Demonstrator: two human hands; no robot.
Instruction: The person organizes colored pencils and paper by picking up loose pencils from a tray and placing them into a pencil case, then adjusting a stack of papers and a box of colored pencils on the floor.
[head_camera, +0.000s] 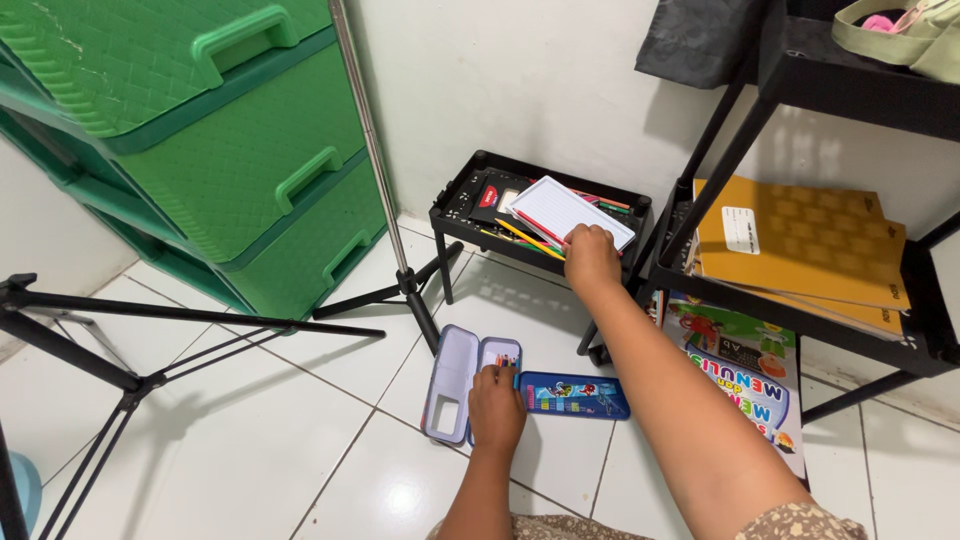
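I've got one view only, from the head camera, looking steeply down and forward at the white tile floor. It faces the wall ahead, sitting close above both forearms, green drawers at left, black rack at right.
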